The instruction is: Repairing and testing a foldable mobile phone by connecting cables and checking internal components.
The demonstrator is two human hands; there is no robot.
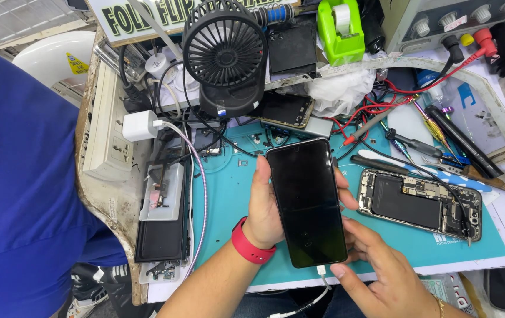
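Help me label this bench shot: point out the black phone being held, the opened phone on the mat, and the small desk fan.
black phone (308,200), head view, middle of its dark screen.
opened phone (420,203), head view, its exposed battery area.
desk fan (225,50), head view, centre of the round grille.
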